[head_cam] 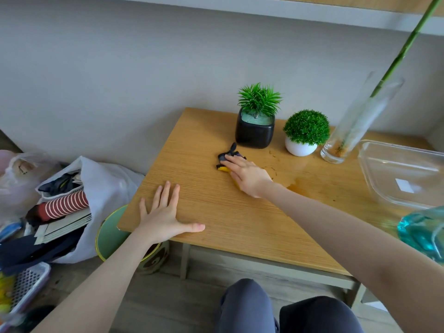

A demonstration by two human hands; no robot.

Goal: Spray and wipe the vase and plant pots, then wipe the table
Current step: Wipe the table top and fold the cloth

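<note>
Table-wiping looks underway: right hand [248, 175] presses flat on a dark-and-yellow cloth [227, 158] just before the black plant pot [254, 131]; left hand [165, 212] rests spread near the wooden table [240, 219] edge. Next, likely sweeping the wet patch [302, 179].

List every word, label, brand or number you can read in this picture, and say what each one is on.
No text can be read anywhere.
White sticker on the clear glass dish: shows no print at this size.
Blue spray bottle: no label in view.
Black pot, white pot, glass vase: no markings.
Bags and books on the floor: stripes only, no legible words.
</note>
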